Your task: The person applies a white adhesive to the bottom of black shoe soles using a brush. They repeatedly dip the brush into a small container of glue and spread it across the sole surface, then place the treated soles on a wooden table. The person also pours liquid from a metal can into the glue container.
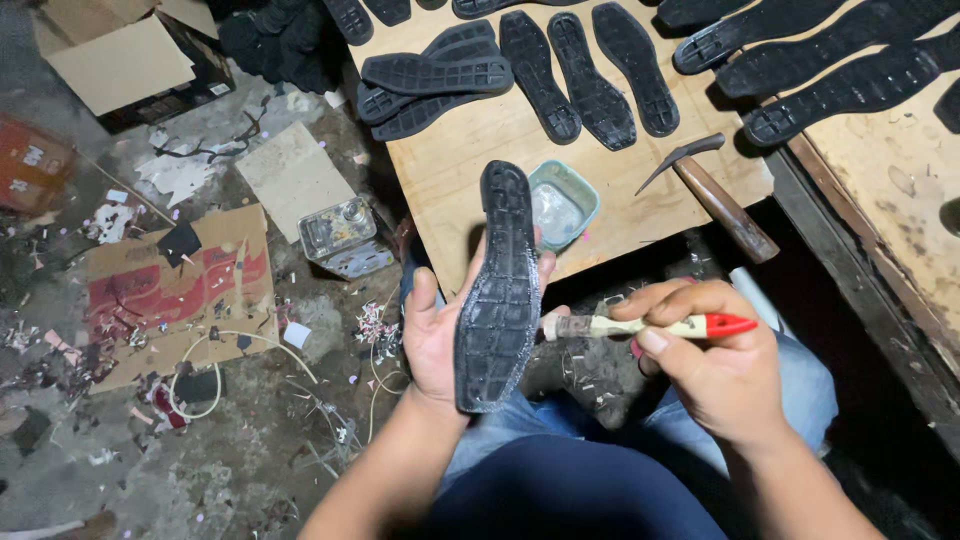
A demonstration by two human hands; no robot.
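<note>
My left hand holds a black rubber shoe sole upright on its edge, tread side facing me. A small brush with a pale handle and a red end lies in my right hand, its bristle tip touching the sole's right edge. Just behind the sole, a small teal dish of pale glue sits on the wooden board.
Several black soles lie on the board, more at the top right. A hammer rests near the board's front edge. On the littered floor at left stand a metal can, flattened cardboard and a box.
</note>
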